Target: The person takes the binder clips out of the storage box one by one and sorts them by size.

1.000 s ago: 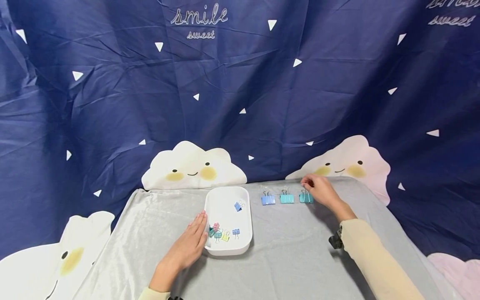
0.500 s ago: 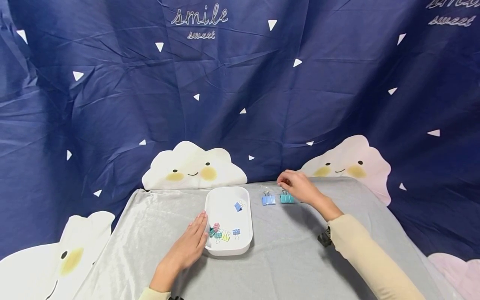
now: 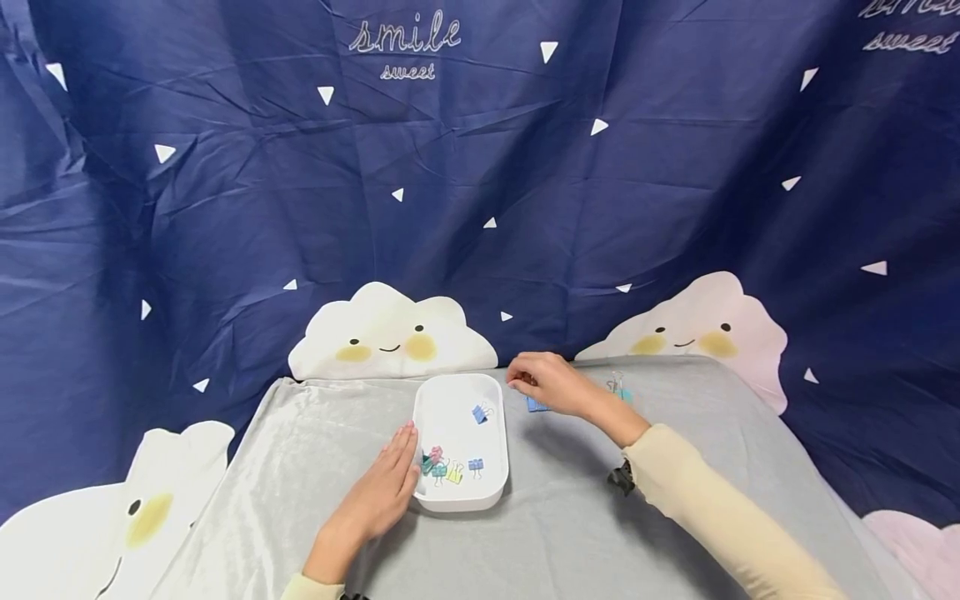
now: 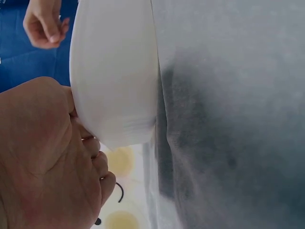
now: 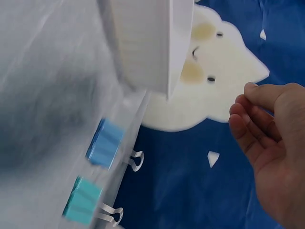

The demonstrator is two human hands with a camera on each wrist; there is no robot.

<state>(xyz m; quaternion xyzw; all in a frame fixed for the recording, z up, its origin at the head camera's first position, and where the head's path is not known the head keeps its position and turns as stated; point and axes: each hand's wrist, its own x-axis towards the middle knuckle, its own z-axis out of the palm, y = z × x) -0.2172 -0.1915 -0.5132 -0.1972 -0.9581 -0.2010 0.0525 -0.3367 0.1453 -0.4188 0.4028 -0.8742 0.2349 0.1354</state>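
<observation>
My left hand (image 3: 381,487) lies with straight fingers against the left wall of a white tray (image 3: 461,505). In the left wrist view its fingers touch the tray's outer wall. My right hand (image 3: 558,385) hovers just right of the tray's far corner, its fingers loosely bent. Nothing shows between thumb and fingers in the right wrist view. Below that hand a blue binder clip (image 3: 537,405) is partly covered. A teal binder clip (image 3: 626,397) peeks out beside the right forearm. The right wrist view shows the blue clip and a teal clip (image 5: 82,200) side by side on the cloth.
Several small binder clips lie in the tray: a blue one (image 3: 480,414) at the far right, another blue one (image 3: 476,465), a yellow one (image 3: 455,473) and a pink one (image 3: 436,454) near the front. Grey cloth (image 3: 570,525) covers the table. A dark blue curtain (image 3: 480,167) hangs behind.
My right hand has moved left from the rightmost teal clip, over the middle clip, to above the blue clip by the tray. My left hand has stayed at the tray.
</observation>
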